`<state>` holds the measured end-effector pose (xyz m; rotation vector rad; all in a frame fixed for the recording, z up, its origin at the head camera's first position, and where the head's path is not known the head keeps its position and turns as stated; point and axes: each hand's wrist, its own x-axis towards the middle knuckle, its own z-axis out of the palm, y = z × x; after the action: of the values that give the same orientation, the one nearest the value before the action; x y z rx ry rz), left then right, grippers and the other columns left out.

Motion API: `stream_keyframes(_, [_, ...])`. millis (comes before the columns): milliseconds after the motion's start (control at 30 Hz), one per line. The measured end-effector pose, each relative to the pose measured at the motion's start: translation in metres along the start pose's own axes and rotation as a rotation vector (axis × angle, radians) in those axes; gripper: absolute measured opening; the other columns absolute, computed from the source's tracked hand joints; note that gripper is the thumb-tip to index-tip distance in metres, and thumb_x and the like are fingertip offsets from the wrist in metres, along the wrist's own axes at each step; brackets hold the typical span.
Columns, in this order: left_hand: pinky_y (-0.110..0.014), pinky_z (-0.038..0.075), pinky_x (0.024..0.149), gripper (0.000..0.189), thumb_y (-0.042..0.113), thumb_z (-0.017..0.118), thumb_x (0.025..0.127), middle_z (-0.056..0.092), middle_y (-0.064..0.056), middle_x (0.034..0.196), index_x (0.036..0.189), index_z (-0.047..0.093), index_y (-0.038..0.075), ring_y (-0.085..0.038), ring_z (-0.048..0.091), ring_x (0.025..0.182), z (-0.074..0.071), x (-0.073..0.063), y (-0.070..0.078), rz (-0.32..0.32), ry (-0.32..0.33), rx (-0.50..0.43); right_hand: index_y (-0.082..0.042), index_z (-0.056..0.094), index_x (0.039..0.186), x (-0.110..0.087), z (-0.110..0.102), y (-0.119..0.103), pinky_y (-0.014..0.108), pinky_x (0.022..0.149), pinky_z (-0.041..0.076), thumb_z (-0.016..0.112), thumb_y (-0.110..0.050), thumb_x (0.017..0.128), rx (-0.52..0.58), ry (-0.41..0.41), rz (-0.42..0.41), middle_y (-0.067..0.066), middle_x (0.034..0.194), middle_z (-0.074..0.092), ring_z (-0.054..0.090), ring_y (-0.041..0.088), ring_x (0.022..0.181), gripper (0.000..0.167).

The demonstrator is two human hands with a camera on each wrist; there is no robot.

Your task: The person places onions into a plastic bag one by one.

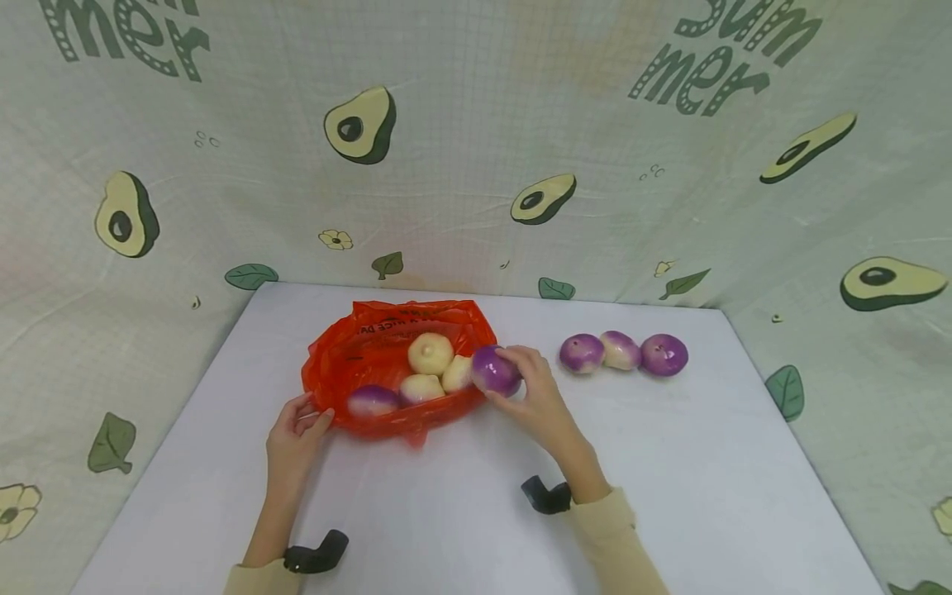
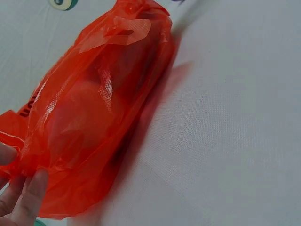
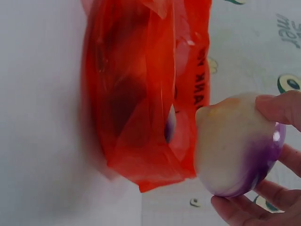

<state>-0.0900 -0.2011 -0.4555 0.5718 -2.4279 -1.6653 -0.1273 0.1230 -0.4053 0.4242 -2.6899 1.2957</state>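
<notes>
A glossy, rounded purple-and-white turnip (image 1: 494, 372) is held by the right hand (image 1: 540, 401) at the right end of a wide-open red plastic bag (image 1: 372, 426), where four similar turnips (image 1: 430, 354) are contained.

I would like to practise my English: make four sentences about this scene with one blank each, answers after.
1. The left hand pinches the edge of a plastic bag whose colour is ____.
2. The right hand holds a vegetable coloured white and ____.
3. Right of the bag, ____ loose vegetables lie on the table.
4. The halved fruit printed on the cloth behind is the ____.
Missing words: red; purple; three; avocado.
</notes>
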Motion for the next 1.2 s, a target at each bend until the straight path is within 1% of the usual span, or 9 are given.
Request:
stream_keyframes(333, [0.001,0.042,0.069,0.044,0.028,0.058,0.091,0.055,-0.011,0.117,0.131,0.048,0.012,0.013,0.050,0.078,0.000,0.000,-0.001,-0.021,-0.008,0.001,-0.014,0.049,0.129,0.021,0.032,-0.019,0.040,0.094,0.049,0.073,-0.022,0.080,-0.100,-0.114,-0.180,0.009,0.130,0.043,0.041,0.024,0.120,0.055])
stream_keyframes(500, [0.000,0.042,0.069,0.044,0.028,0.058,0.091,0.055,-0.011,0.117,0.131,0.048,0.012,0.013,0.050,0.078,0.001,0.001,-0.001,-0.021,-0.004,0.007,-0.015,0.047,0.132,0.032,0.043,-0.027,0.036,0.092,0.051,0.073,-0.024,0.080,-0.160,-0.160,-0.242,0.008,0.133,0.042,0.039,0.023,0.123,0.058])
stream_keyframes(600, [0.000,0.042,0.069,0.044,0.028,0.059,0.091,0.055,-0.011,0.117,0.131,0.048,0.011,0.013,0.050,0.077,0.001,0.001,0.000,-0.018,-0.002,0.006,-0.016,0.046,0.133,0.038,0.050,-0.031,0.037,0.090,0.051,0.072,-0.026,0.081,-0.184,-0.197,-0.249,0.007,0.135,0.040,0.038,0.022,0.124,0.059])
stream_keyframes(700, [0.000,0.042,0.069,0.043,0.027,0.059,0.091,0.055,-0.011,0.116,0.130,0.049,0.011,0.013,0.051,0.077,0.000,0.000,0.000,-0.017,0.000,0.004,-0.017,0.046,0.133,0.045,0.058,-0.034,0.039,0.092,0.048,0.071,-0.030,0.081,-0.198,-0.227,-0.249,0.006,0.137,0.039,0.037,0.023,0.125,0.060])
stream_keyframes(800, [0.000,0.042,0.069,0.043,0.027,0.059,0.091,0.055,-0.011,0.117,0.130,0.048,0.011,0.013,0.050,0.077,0.000,0.001,0.000,-0.016,-0.001,0.008,-0.017,0.047,0.133,0.051,0.065,-0.035,0.041,0.091,0.046,0.072,-0.033,0.081,-0.194,-0.237,-0.249,0.005,0.139,0.039,0.037,0.024,0.126,0.060])
stream_keyframes(900, [0.001,0.042,0.069,0.043,0.026,0.059,0.091,0.055,-0.012,0.117,0.130,0.049,0.010,0.013,0.050,0.077,0.001,0.001,-0.001,-0.011,-0.001,0.010,-0.015,0.046,0.134,0.055,0.072,-0.036,0.040,0.094,0.047,0.071,-0.031,0.081,-0.188,-0.252,-0.256,0.007,0.139,0.038,0.035,0.024,0.128,0.060])
stream_keyframes(1033, [0.001,0.042,0.069,0.042,0.024,0.060,0.091,0.056,-0.012,0.116,0.129,0.050,0.010,0.013,0.050,0.077,0.001,0.001,-0.002,0.000,0.007,0.012,-0.015,0.044,0.136,0.059,0.081,-0.039,0.036,0.096,0.047,0.068,-0.029,0.084,-0.215,-0.303,-0.257,0.008,0.139,0.037,0.031,0.024,0.131,0.059])
stream_keyframes(1133, [0.000,0.043,0.069,0.042,0.021,0.061,0.090,0.056,-0.013,0.115,0.128,0.050,0.008,0.013,0.051,0.076,0.001,0.000,-0.002,0.014,0.012,-0.015,-0.014,0.044,0.136,0.061,0.086,-0.042,0.034,0.097,0.046,0.066,-0.028,0.086,-0.236,-0.323,-0.260,0.009,0.138,0.039,0.034,0.024,0.128,0.057])
stream_keyframes(1200, [0.000,0.043,0.069,0.042,0.020,0.061,0.090,0.055,-0.014,0.115,0.129,0.050,0.006,0.013,0.052,0.076,0.001,0.000,-0.002,0.022,0.008,-0.036,-0.012,0.046,0.135,0.061,0.089,-0.044,0.033,0.097,0.046,0.065,-0.026,0.086,-0.245,-0.323,-0.265,0.011,0.134,0.042,0.040,0.025,0.122,0.054])
